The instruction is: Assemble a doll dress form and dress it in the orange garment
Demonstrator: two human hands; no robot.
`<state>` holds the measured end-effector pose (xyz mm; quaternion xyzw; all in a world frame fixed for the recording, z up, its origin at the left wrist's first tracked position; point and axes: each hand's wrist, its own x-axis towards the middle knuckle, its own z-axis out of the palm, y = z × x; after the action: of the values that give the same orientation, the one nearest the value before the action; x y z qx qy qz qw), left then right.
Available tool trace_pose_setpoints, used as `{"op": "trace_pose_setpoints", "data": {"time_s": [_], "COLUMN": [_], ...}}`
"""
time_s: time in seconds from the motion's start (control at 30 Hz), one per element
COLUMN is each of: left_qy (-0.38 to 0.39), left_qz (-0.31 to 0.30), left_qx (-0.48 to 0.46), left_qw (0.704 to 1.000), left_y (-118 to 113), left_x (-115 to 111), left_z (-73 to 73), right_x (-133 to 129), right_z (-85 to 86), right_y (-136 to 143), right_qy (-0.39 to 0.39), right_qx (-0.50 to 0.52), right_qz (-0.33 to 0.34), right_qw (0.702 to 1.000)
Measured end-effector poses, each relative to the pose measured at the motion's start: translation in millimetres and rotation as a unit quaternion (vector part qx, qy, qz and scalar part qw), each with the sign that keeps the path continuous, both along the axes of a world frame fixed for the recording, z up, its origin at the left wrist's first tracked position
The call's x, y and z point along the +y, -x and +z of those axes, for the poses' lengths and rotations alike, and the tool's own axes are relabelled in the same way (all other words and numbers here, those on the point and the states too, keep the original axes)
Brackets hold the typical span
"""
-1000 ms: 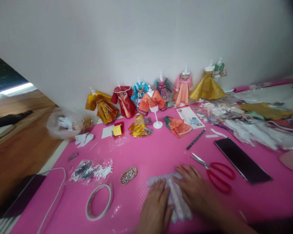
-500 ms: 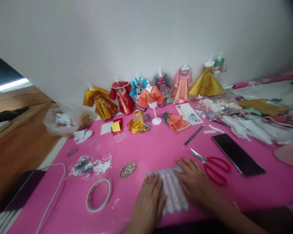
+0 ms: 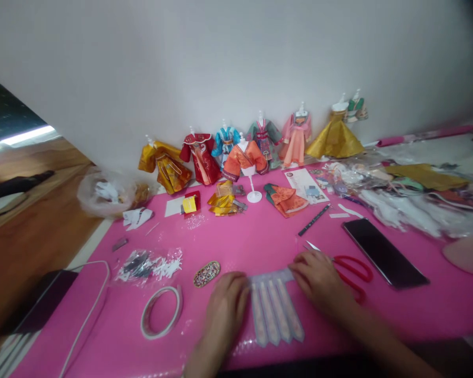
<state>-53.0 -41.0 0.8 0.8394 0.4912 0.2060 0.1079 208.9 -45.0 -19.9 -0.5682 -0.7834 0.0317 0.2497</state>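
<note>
A pale lilac-grey piece of doll clothing (image 3: 278, 315) lies on the pink tabletop close to me, with a plain band along its top and several patterned strips ending in points. My left hand (image 3: 227, 302) is closed at the band's left end, fingertips curled onto it. At the right end of the same band, my right hand (image 3: 315, 275) pinches the cloth between thumb and fingers. Red-handled scissors (image 3: 352, 262) lie just beyond my right hand, which partly covers them.
A tape roll (image 3: 161, 312), an oval box of beads (image 3: 207, 274) and a bag of small white pieces (image 3: 152, 266) lie to the left. A phone (image 3: 384, 252) and a black pen (image 3: 314, 219) are at right. Dressed doll stands, among them an orange jacket (image 3: 245, 159), line the back.
Both hands have gone from lying flat on the cloth to gripping the ends of its band. My left hand has moved left, uncovering more of the strips.
</note>
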Motion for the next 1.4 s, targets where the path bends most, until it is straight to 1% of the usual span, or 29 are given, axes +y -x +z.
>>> {"op": "trace_pose_setpoints", "data": {"time_s": [0.1, 0.17, 0.23, 0.4, 0.53, 0.7, 0.87, 0.93, 1.0, 1.07, 1.1, 1.17, 1.2, 1.23, 1.27, 1.3, 1.33, 1.4], "left_qy": [0.056, 0.086, 0.097, 0.122, 0.132, 0.139, 0.136, 0.136, 0.135, 0.111, 0.082, -0.023, -0.072, -0.115, -0.142, -0.16, -0.169, -0.168], "left_qz": [0.02, 0.029, 0.028, 0.015, 0.013, 0.001, -0.011, -0.01, -0.002, 0.007, 0.006, -0.022, -0.037, -0.053, -0.068, -0.081, -0.096, -0.127], "left_qx": [0.046, 0.075, 0.083, 0.075, 0.063, 0.053, 0.029, 0.009, -0.011, -0.028, -0.038, -0.049, -0.045, -0.035, -0.018, 0.002, 0.021, 0.043], "left_qw": [0.997, 0.993, 0.991, 0.99, 0.989, 0.989, 0.99, 0.991, 0.991, 0.993, 0.996, 0.998, 0.996, 0.991, 0.987, 0.984, 0.981, 0.977], "left_y": [-5, -9, -11, -10, -6, -10, -9, -6, -2, 1, 2, 6, 8, 10, 12, 14, 17, 20], "left_x": [18, 26, 29, 29, 28, 29, 27, 29, 33, 38, 40, 41, 40, 38, 35, 30, 24, 9], "left_z": [13.5, 18.5, 20.7, 21.9, 23.1, 23.7, 23.1, 26.8, 36.0, 50.8, 58.9, 72.7, 76.5, 77.1, 74.3, 68.1, 59.1, 36.2], "right_x": [13, 19, 23, 23, 20, 18, 14, 15, 19, 25, 27, 30, 30, 29, 26, 22, 16, 2], "right_z": [6.8, 9.8, 10.1, 4.8, 6.4, 10.1, 3.8, 6.4, 18.0, 38.0, 49.3, 69.1, 75.0, 77.3, 75.4, 69.7, 60.7, 37.3], "right_y": [-2, 1, 3, 3, 0, 2, -3, -6, -9, -11, -11, -12, -12, -12, -12, -12, -12, -12], "right_qy": [0.026, 0.035, 0.036, 0.032, 0.021, 0.004, 0.005, 0.008, -0.001, -0.028, -0.047, -0.088, -0.102, -0.113, -0.118, -0.115, -0.108, -0.087], "right_qx": [-0.037, -0.059, -0.065, -0.058, -0.037, 0.006, 0.054, 0.073, 0.094, 0.105, 0.103, 0.1, 0.096, 0.092, 0.086, 0.077, 0.067, 0.05], "right_qz": [-0.008, -0.006, 0.0, 0.018, 0.039, 0.062, 0.097, 0.111, 0.12, 0.122, 0.123, 0.133, 0.141, 0.15, 0.158, 0.166, 0.173, 0.187], "right_qw": [0.999, 0.998, 0.997, 0.998, 0.998, 0.998, 0.994, 0.991, 0.988, 0.987, 0.986, 0.982, 0.98, 0.978, 0.977, 0.977, 0.977, 0.977]}}
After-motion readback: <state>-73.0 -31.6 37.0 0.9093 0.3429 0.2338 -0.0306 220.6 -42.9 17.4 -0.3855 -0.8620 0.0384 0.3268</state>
